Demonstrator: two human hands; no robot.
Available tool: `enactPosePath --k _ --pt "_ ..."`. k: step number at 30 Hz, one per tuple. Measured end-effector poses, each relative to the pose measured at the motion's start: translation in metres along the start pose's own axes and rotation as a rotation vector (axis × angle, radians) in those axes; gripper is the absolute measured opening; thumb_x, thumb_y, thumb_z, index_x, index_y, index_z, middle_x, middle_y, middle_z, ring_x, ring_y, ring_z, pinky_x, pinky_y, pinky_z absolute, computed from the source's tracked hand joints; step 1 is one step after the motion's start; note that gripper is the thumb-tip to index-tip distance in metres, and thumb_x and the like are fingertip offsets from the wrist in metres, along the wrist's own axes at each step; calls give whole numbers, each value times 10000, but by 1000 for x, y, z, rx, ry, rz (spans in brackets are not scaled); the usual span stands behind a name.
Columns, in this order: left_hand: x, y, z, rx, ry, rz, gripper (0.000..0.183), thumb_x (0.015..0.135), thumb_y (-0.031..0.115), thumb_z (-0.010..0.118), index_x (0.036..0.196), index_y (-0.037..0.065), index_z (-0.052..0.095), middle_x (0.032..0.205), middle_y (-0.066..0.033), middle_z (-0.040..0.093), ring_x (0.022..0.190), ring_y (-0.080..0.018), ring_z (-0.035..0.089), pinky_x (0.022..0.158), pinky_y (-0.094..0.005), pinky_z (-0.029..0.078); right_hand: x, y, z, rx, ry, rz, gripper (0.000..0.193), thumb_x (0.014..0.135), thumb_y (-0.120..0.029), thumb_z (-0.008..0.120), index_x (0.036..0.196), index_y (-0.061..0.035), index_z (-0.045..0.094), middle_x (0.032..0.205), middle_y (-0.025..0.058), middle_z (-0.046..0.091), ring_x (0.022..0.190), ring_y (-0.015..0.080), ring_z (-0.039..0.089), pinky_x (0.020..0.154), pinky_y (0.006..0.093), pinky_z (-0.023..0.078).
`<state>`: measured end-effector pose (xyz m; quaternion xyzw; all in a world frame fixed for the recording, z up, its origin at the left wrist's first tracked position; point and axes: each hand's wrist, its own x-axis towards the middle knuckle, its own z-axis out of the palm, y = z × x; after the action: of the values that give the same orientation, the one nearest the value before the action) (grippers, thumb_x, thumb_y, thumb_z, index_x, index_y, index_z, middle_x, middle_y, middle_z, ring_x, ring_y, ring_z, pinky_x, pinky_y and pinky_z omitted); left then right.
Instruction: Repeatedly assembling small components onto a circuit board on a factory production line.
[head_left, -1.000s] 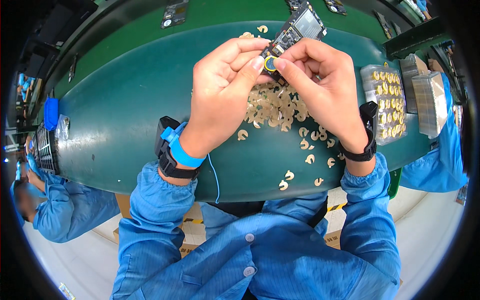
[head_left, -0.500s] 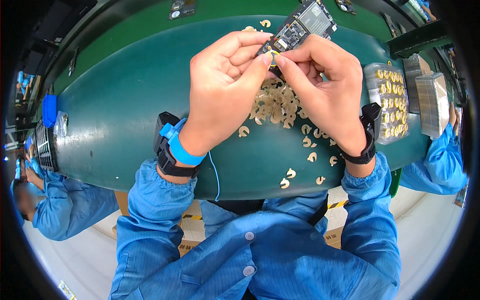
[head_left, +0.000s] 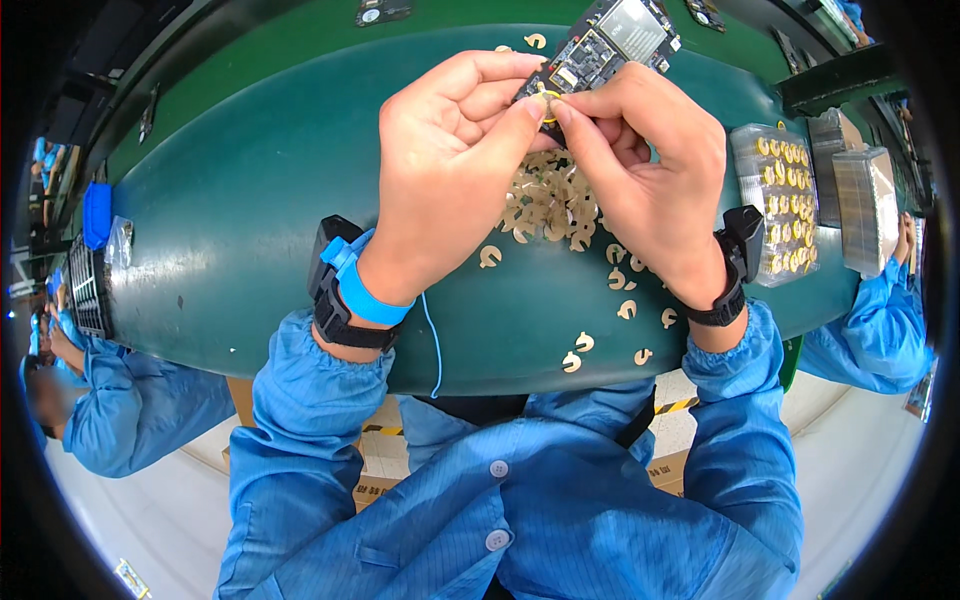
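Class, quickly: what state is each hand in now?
Left hand: closed, holding the circuit board.
Right hand: closed at the yellow-rimmed disc; whether gripping it cannot be told.

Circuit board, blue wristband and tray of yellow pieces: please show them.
Circuit board (head_left: pixel 594 56), head view: middle of face.
Blue wristband (head_left: pixel 372 300), head view: flat band.
Tray of yellow pieces (head_left: pixel 746 168), head view: left rim.

Electronics workshop, circuit board (head_left: pixel 590 55), blue smocks (head_left: pixel 620 510)

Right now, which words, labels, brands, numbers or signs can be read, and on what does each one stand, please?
None can be quoted.
Circuit board: print on its silver plate, too small to read.
Brown cardboard below the table: dark print, too blurred to read.
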<state>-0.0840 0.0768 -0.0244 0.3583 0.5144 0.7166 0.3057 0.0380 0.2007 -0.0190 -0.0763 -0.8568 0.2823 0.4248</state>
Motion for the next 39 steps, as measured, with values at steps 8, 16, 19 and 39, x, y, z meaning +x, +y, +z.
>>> enactPosePath --k 8,16,19,39 --pt "3 -10 -4 -94 -2 7 270 993 -40 638 1257 -86 606 1175 -178 730 1028 -194 734 877 -293 635 0 5 2 55 -1 12 70 836 8 743 815 -9 679 702 54 604 551 145 570 483 266 432" --pt "6 -6 -4 -151 86 -41 231 982 -61 634 1210 -87 610 1129 -172 733 976 -189 741 813 -298 659 7 26 -16 140 -22 447 298 975 -217 738 834 42 693 642 -14 615 558 23 500 478 240 374" --pt "6 -7 -6 -180 106 -57 222 982 -64 632 1202 -87 609 1128 -172 733 980 -189 740 816 -299 659 6 31 -6 338 -59 456 329 992 -248 735 851 47 702 667 -15 630 544 27 489 465 238 364" --pt "7 -17 -2 -160 177 -152 502 1078 209 598 1435 -103 433 1328 -226 643 1173 -285 681 986 -364 588 90 67 -13 256 -244 675 359 1071 -297 600 987 41 686 758 53 678 597 108 649 503 255 523"
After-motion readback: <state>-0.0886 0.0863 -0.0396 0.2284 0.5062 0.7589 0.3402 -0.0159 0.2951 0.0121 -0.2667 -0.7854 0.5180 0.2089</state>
